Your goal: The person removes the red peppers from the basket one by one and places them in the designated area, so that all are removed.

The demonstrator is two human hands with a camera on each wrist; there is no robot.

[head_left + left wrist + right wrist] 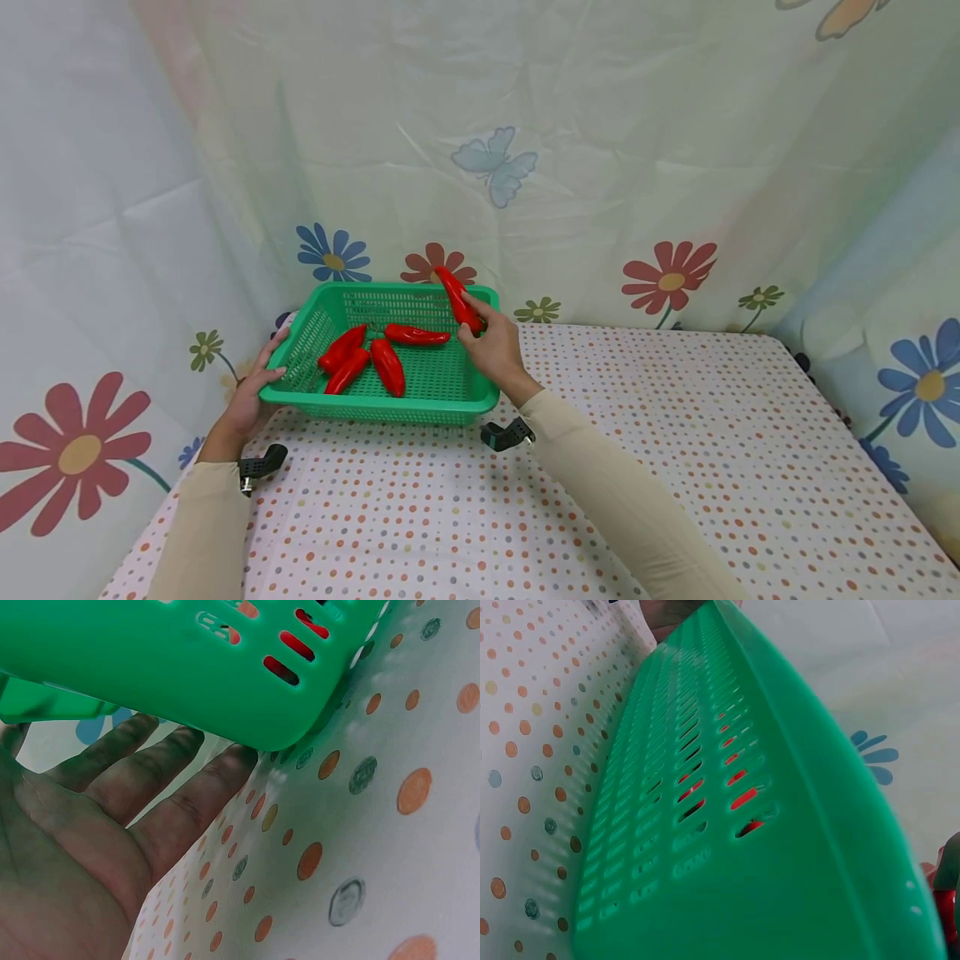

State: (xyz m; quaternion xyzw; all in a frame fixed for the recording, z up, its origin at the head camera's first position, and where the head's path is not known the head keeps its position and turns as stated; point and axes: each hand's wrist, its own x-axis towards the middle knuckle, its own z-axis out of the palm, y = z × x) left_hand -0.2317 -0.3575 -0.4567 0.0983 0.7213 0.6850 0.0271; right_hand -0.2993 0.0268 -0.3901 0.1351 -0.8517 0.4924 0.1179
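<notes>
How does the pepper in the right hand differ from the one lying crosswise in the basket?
The held pepper is in the right hand's grip; the crosswise pepper lies in the basket, untouched. The held pepper slants upward in the head view; the crosswise pepper runs nearly left to right. Both are red and shiny.

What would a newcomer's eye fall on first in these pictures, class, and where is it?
Probably the bright green basket on the dotted tablecloth, with four red peppers lying inside. Next comes a fifth pepper, held in the right hand at the basket's right end, while the left hand touches its left side.
</notes>
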